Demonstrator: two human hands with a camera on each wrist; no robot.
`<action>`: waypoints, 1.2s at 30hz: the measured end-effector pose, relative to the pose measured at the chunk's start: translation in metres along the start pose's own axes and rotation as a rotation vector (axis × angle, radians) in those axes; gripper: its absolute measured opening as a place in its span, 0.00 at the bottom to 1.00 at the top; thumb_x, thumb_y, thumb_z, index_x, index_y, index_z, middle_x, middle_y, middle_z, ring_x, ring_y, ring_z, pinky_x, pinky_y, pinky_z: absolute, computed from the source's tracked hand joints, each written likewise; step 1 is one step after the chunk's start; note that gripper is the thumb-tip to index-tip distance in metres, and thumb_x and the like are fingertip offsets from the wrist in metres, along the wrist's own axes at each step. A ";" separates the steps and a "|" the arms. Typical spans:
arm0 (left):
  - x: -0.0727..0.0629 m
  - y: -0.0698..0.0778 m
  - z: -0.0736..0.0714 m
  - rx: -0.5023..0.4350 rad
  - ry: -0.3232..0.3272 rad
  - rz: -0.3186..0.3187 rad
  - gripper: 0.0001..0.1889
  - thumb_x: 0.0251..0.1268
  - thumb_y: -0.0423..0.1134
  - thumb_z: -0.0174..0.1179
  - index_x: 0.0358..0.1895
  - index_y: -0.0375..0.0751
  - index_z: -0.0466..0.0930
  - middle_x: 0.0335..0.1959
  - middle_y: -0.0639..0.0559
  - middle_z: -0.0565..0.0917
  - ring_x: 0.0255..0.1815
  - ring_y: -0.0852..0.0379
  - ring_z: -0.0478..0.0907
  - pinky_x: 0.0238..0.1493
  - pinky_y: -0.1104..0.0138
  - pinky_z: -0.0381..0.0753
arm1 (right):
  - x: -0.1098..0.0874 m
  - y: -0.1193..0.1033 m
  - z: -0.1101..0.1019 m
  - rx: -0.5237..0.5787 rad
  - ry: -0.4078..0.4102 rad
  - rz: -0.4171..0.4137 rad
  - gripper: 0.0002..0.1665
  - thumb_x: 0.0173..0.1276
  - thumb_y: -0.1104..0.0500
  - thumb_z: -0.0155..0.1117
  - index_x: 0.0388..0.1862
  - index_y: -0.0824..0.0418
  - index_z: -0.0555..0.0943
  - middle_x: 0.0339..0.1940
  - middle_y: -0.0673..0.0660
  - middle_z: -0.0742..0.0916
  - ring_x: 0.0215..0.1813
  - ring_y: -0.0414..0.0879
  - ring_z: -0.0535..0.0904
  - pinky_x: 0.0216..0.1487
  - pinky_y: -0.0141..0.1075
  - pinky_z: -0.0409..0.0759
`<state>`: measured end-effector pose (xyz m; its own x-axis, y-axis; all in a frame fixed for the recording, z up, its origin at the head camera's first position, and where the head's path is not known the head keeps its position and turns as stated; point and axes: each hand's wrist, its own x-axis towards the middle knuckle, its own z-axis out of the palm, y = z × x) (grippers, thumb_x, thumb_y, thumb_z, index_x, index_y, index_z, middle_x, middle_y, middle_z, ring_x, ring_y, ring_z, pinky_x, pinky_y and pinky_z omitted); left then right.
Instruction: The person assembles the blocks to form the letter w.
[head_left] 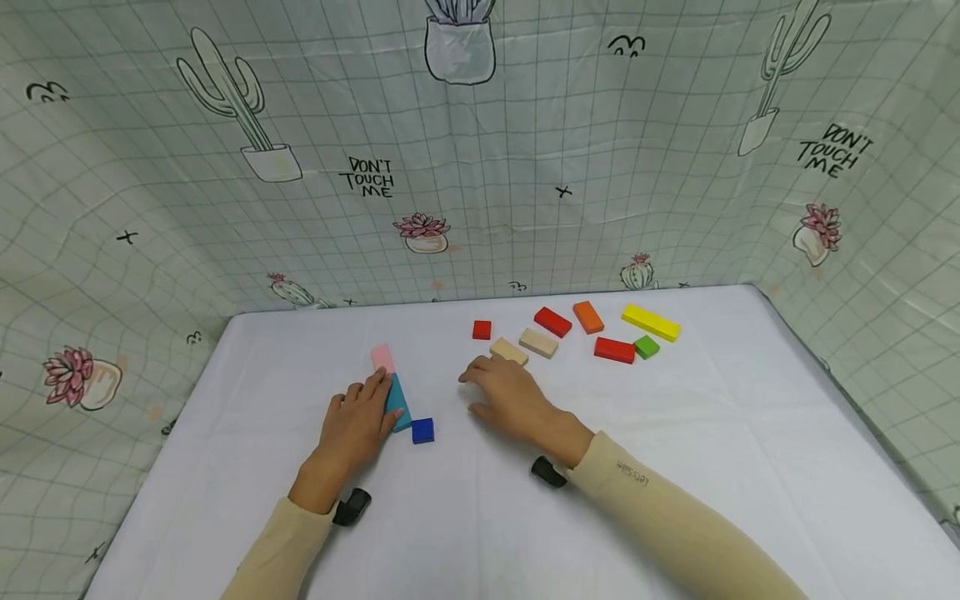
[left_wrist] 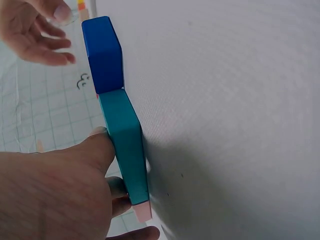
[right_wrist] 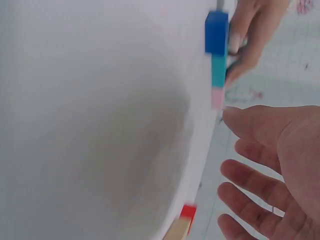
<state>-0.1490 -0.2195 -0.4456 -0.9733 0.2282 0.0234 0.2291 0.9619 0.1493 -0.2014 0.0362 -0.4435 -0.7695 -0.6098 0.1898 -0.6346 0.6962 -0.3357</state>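
A pink block (head_left: 382, 357), a teal block (head_left: 396, 404) and a small blue block (head_left: 423, 431) lie end to end in a slanting row on the white table. My left hand (head_left: 356, 425) rests on the teal block, the thumb across its near part and a fingertip by the pink end; the left wrist view shows the teal block (left_wrist: 127, 150) touching the blue block (left_wrist: 105, 57). To the right of the row, my right hand (head_left: 513, 400) hovers with loosely bent fingers and holds nothing. Just beyond its fingers lies a beige block (head_left: 509, 351).
Toward the back right lie a small red block (head_left: 482, 330), another beige block (head_left: 538, 342), two longer red blocks (head_left: 552, 322), an orange block (head_left: 588, 317), a green block (head_left: 647, 347) and a long yellow block (head_left: 651, 322). A patterned cloth (head_left: 510, 150) hangs behind the table.
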 end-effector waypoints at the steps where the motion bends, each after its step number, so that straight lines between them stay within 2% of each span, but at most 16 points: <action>1: 0.000 0.000 0.000 0.000 0.000 0.000 0.31 0.82 0.45 0.58 0.78 0.28 0.67 0.79 0.34 0.68 0.72 0.32 0.70 0.67 0.38 0.72 | -0.001 0.005 -0.001 0.000 0.003 0.010 0.21 0.66 0.62 0.78 0.58 0.61 0.87 0.57 0.57 0.88 0.59 0.55 0.82 0.61 0.47 0.82; 7: -0.002 -0.001 0.000 -0.005 -0.001 -0.002 0.31 0.82 0.45 0.58 0.77 0.28 0.67 0.79 0.34 0.67 0.72 0.31 0.70 0.66 0.38 0.72 | -0.005 0.030 -0.011 -0.027 -0.004 0.043 0.26 0.66 0.63 0.78 0.63 0.63 0.84 0.65 0.59 0.84 0.63 0.58 0.79 0.67 0.50 0.79; 14: -0.002 0.000 0.000 -0.008 0.005 -0.003 0.31 0.82 0.45 0.58 0.77 0.28 0.67 0.79 0.34 0.68 0.71 0.31 0.70 0.67 0.39 0.72 | -0.009 0.051 -0.017 -0.090 -0.015 0.022 0.34 0.67 0.63 0.77 0.72 0.63 0.79 0.71 0.62 0.81 0.72 0.60 0.76 0.73 0.54 0.74; 26: -0.002 0.000 0.001 -0.007 0.011 0.003 0.31 0.82 0.45 0.58 0.77 0.28 0.68 0.79 0.34 0.68 0.71 0.31 0.71 0.65 0.38 0.73 | -0.006 0.068 -0.020 -0.098 -0.040 0.010 0.35 0.68 0.67 0.72 0.74 0.67 0.76 0.74 0.63 0.80 0.74 0.62 0.75 0.74 0.57 0.73; 36: -0.001 0.000 0.001 -0.004 0.010 0.001 0.31 0.82 0.45 0.58 0.77 0.28 0.67 0.79 0.34 0.68 0.71 0.31 0.71 0.66 0.38 0.72 | -0.004 0.075 -0.018 -0.102 -0.046 -0.073 0.33 0.71 0.70 0.68 0.75 0.64 0.77 0.74 0.63 0.80 0.74 0.62 0.74 0.75 0.58 0.72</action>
<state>-0.1481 -0.2192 -0.4463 -0.9732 0.2275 0.0330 0.2299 0.9610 0.1537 -0.2475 0.0973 -0.4525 -0.7181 -0.6755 0.1673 -0.6949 0.6824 -0.2268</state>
